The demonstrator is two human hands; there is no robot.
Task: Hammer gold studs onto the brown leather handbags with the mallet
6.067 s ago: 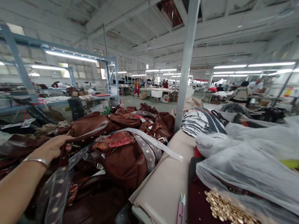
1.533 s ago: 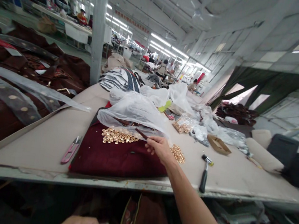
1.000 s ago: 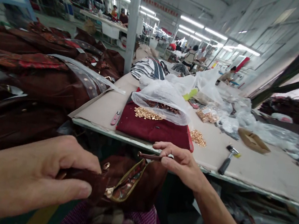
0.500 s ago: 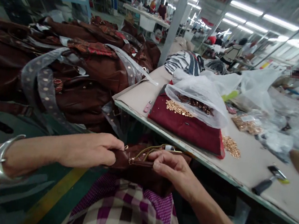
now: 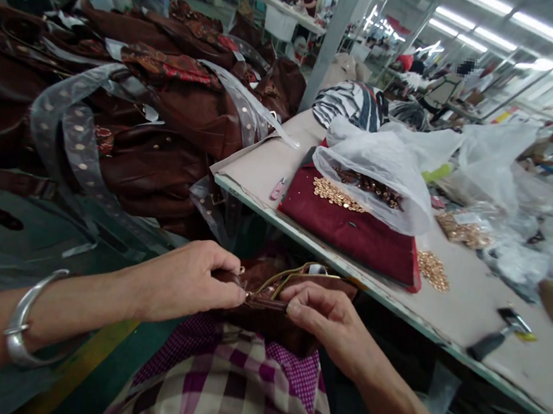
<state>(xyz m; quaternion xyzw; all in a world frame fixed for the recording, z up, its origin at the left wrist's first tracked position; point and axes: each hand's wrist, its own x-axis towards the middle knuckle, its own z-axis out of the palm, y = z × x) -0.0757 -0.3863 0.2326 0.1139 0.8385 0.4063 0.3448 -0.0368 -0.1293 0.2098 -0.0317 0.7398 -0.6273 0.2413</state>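
Observation:
A brown leather bag point(image 5: 276, 326) rests at my lap, its mouth edged with olive-yellow trim point(image 5: 281, 276). My left hand point(image 5: 181, 282) is closed on the bag's left side, thumb tip beside a small metal fitting. From that fitting a narrow brown leather strip point(image 5: 267, 304) runs across to my right hand point(image 5: 319, 309), whose thumb and fingers pinch its other end. My fingers cover part of the bag's top edge, and its inside is mostly hidden.
Right of me, the table point(image 5: 252, 194) bears a dark red padded board point(image 5: 348, 239) with gold studs point(image 5: 338, 194), a plastic bag point(image 5: 386, 173), pink snips point(image 5: 277, 188) and a hammer point(image 5: 497, 335). Brown bags point(image 5: 169, 180) are heaped at left. People work farther back.
My left hand has shifted right along the bag, its thumb now by the metal fitting. My right hand keeps its pinch on the strip. The view has tilted slightly down.

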